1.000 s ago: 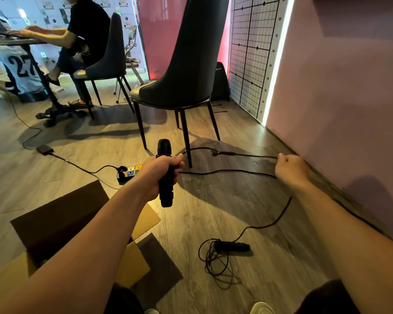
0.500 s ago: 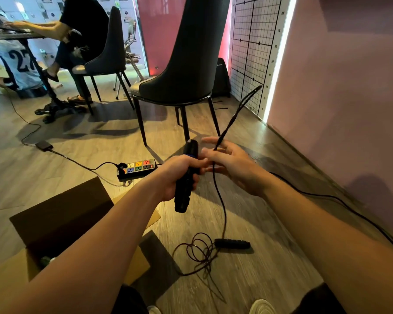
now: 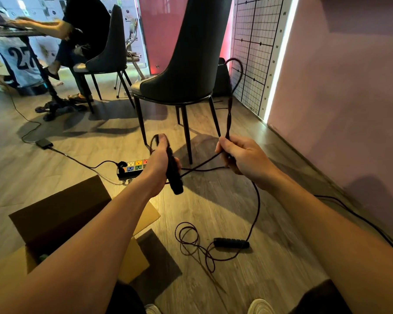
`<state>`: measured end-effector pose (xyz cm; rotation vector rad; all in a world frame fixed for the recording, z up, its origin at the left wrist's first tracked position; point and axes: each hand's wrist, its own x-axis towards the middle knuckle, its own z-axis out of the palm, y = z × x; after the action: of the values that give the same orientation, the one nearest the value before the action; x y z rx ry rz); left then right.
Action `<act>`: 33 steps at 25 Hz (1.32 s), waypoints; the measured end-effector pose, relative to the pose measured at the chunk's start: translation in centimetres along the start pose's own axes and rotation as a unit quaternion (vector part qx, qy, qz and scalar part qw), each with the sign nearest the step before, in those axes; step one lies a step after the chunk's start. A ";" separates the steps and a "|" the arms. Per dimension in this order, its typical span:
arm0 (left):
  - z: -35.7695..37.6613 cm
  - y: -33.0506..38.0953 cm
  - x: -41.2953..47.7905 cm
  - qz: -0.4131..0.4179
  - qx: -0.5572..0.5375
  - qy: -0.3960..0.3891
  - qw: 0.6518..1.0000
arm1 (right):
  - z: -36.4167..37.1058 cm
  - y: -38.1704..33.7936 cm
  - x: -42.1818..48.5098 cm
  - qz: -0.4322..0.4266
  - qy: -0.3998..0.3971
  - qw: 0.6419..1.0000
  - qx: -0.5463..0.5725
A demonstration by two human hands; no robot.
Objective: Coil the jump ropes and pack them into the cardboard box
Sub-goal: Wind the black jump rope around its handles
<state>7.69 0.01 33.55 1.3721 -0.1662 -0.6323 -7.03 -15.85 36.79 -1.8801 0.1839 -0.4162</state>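
Note:
My left hand (image 3: 159,165) grips one black handle (image 3: 174,175) of a jump rope, held upright above the floor, with a small loop of rope under the thumb. My right hand (image 3: 238,155) pinches the thin black rope (image 3: 234,87), which arcs up in a tall loop in front of the chair. From my right hand the rope drops to the second handle (image 3: 231,243) lying on the wooden floor, with loose coils (image 3: 188,236) beside it. The open cardboard box (image 3: 61,214) stands at lower left, partly hidden by my left forearm.
A dark chair (image 3: 184,64) stands just beyond my hands. A power strip (image 3: 133,167) with its cable lies on the floor left of my left hand. A person sits at a desk at far left. A pink wall (image 3: 338,98) runs along the right, with another cable at its foot.
My hands have moved apart: the right hand now closes on the rope and has drawn it out to the right, with a loop flung up higher. A small loop now sits at the left handle's top.

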 end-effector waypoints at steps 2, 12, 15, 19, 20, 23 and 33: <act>0.6 -0.1 -1.3 -0.005 0.139 -0.120 0.983 | 0.3 -0.5 -0.1 -0.039 0.014 0.999 -0.018; 3.6 1.0 -4.5 -0.091 0.052 -0.388 0.916 | -1.9 1.4 0.6 0.035 0.139 0.982 -0.126; 3.2 1.7 -4.4 -0.045 -0.209 -0.339 0.916 | -2.4 1.9 0.3 0.040 0.084 0.977 -0.193; 2.1 2.1 -3.3 0.042 -0.449 -0.225 0.864 | -2.2 1.5 0.2 0.015 0.006 0.966 -0.260; 1.8 2.4 -3.0 0.063 -0.483 -0.182 0.854 | -2.2 1.4 0.3 0.011 -0.005 0.959 -0.282; 0.7 3.2 -1.9 0.121 -0.520 -0.049 0.844 | -2.5 1.6 0.6 0.025 -0.005 0.955 -0.296; -2.9 3.0 0.0 0.176 -0.454 0.083 0.869 | -4.1 1.6 -0.2 -0.028 -0.024 0.964 -0.264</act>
<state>10.03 2.65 35.74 0.4486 0.0306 -0.2103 -8.65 -19.94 36.44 -2.4233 0.2267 -0.3831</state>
